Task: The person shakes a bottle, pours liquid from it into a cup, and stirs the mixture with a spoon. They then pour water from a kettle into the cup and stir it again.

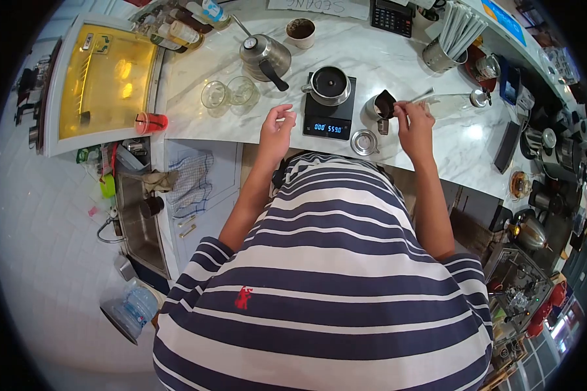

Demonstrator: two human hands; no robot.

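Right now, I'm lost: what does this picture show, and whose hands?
There's no robot here: this is bare-handed human work, and both hands are the camera wearer's. The one picture is taken from the head, looking down over a striped shirt. On the marble counter stand a kettle, two glasses and a black scale carrying a metal pot. The left hand is empty near the scale. The right hand is at a small metal pitcher; whether it grips anything is unclear.
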